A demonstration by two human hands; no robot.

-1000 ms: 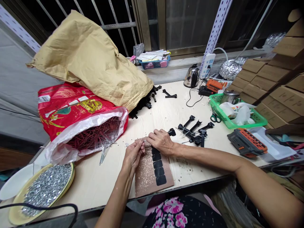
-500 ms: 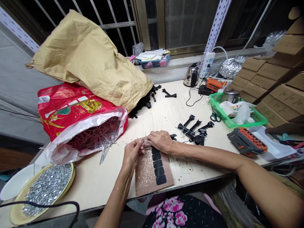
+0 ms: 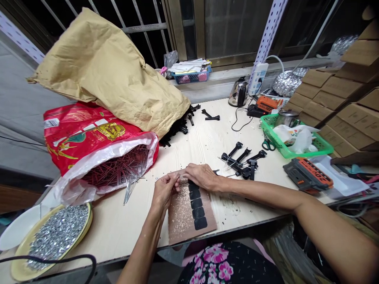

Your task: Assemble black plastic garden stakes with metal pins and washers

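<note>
My left hand (image 3: 166,190) is closed in a pinch at the top of a brown board (image 3: 181,221), with a small, thin metal piece (image 3: 181,176) showing at its fingertips. Beside it, nearly touching, my right hand (image 3: 201,176) curls palm-down over a black plastic part; only that part's dark end (image 3: 216,172) sticks out past the knuckles. The fingers hide the rest. A row of black square pads (image 3: 196,203) runs down the board, which is speckled with pale flecks. To the right lies a cluster of black plastic parts (image 3: 243,170) with thin metal rods among them.
At left, a red sack (image 3: 97,136) spills long reddish rods beside a bowl (image 3: 89,227) of small metal pieces. A tan paper sack (image 3: 112,75) leans behind. Scissors (image 3: 268,144), a green basket (image 3: 325,149), a battery pack (image 3: 308,175) and stacked cartons (image 3: 352,122) occupy the right.
Both hands keep nearly the same place and grip. The right hand has shifted slightly, and less of the black part's end shows beyond it. The view has moved a little.
</note>
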